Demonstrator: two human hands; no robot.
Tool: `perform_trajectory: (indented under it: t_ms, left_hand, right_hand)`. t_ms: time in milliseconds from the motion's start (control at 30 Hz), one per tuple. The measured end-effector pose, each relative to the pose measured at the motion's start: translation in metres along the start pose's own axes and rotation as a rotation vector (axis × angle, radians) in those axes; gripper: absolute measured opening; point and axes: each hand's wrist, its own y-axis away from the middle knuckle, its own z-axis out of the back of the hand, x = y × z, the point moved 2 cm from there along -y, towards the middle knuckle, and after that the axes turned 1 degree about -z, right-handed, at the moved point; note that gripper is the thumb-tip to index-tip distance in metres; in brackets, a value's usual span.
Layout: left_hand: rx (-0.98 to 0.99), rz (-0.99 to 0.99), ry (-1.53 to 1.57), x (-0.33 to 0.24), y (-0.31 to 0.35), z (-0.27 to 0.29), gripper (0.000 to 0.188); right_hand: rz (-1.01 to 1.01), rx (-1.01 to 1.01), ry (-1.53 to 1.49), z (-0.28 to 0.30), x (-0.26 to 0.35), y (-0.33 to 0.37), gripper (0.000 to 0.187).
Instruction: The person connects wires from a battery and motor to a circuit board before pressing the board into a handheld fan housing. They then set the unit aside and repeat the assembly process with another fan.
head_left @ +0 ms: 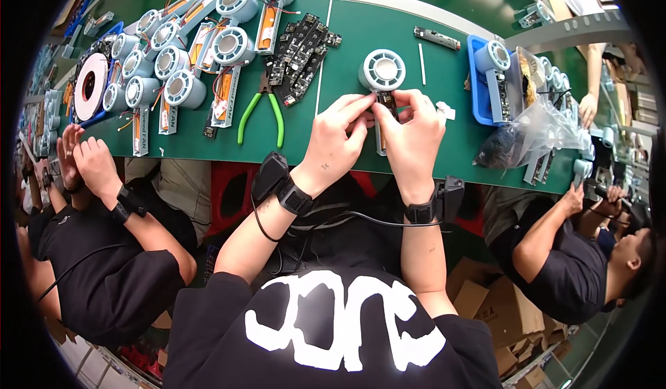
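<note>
A light-blue handheld fan [383,70] lies in front of me, its round grille head pointing away and its handle toward me. My left hand [334,139] is closed, thumb and fingers pinching at the top of the handle from the left. From the right, my right hand [412,133] closes on the same spot. Between the fingertips shows part of a dark circuit board [388,102] in the open handle; the fingertips partly hide it. Left of my hands lie green-handled pliers [279,120] beside a pile of black circuit boards [302,52].
Several unfinished fans [184,88] with orange batteries and wires crowd the left of the green table [354,24]. A single board [437,38] and a white strip [422,64] lie beyond. On the right stand a blue tray [479,104] and a plastic bag [520,139]. People sit on both sides.
</note>
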Motion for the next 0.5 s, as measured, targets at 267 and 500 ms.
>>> perform_trajectory:
  t_ms: [267,500]
  left_hand:
    - [-0.002,0.026,0.182,-0.026,0.028,0.040,0.028]
    - [-0.188,-0.051,0.179,-0.064,0.072,0.145,0.015]
  right_hand:
    - [-0.007,-0.085,0.303,-0.001,0.069,0.045,0.024]
    - [-0.029,-0.009,0.169,-0.058,0.135,0.091,0.028]
